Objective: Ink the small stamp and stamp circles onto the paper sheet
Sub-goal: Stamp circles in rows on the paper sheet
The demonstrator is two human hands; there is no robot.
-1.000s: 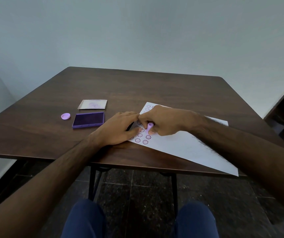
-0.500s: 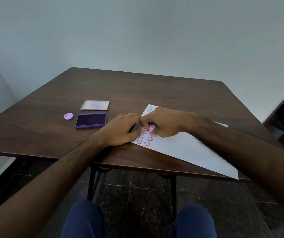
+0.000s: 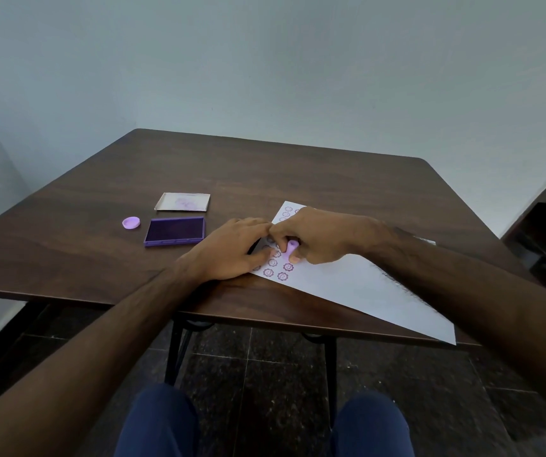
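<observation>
Since a second ago the two hands have barely shifted on the sheet; the right hand [image 3: 324, 237] keeps the small stamp [image 3: 290, 248] pinched in its fingertips, tilted, its lower end down on the paper sheet [image 3: 357, 285]. The stamp's face is hidden against the paper and by the fingers, so contact cannot be confirmed. The left hand [image 3: 232, 250] lies flat and relaxed, gripping nothing, its fingers pressing on the sheet's edge just left of the stamp and touching the right hand's knuckles. Purple stamped circles [image 3: 275, 271] show below both hands, with fainter ones past the right hand's knuckles; those under the hands are covered. The near corner of the sheet overhangs the edge of the table [image 3: 265, 173]. Left of the left hand lies the open ink pad [image 3: 175, 231], beyond it a pale lid [image 3: 182, 202] with faint purple smudges too blurred to read, and farther left a small purple cap [image 3: 131, 222]. Both forearms run out of the picture.
</observation>
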